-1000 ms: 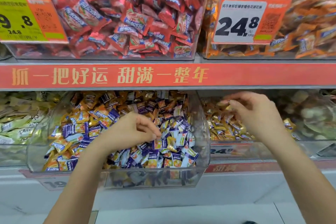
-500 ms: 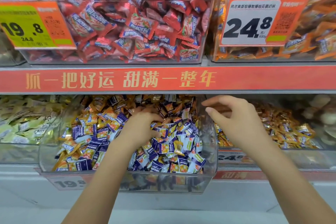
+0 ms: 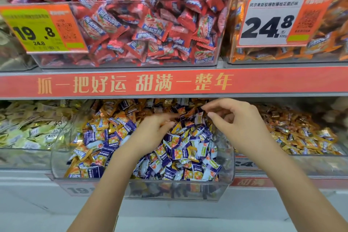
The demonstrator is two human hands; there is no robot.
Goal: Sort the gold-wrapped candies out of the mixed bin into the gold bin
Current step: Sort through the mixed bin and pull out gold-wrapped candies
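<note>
Both hands are over the mixed bin [image 3: 56,156], so the step in hand looks like picking: the left hand [image 3: 150,133] digs into the pile with fingers curled, whether round a candy I cannot tell, while the right hand [image 3: 239,126] hovers above with thumb and fingers apart, holding nothing visible. Gold candies [image 3: 111,114] lie mostly at the bin's left and back; next comes pinching one and carrying it to the gold bin [image 3: 310,158], just right. Above the mixed bin, a red shelf strip [image 3: 282,81] carries red candies [image 3: 146,24].
</note>
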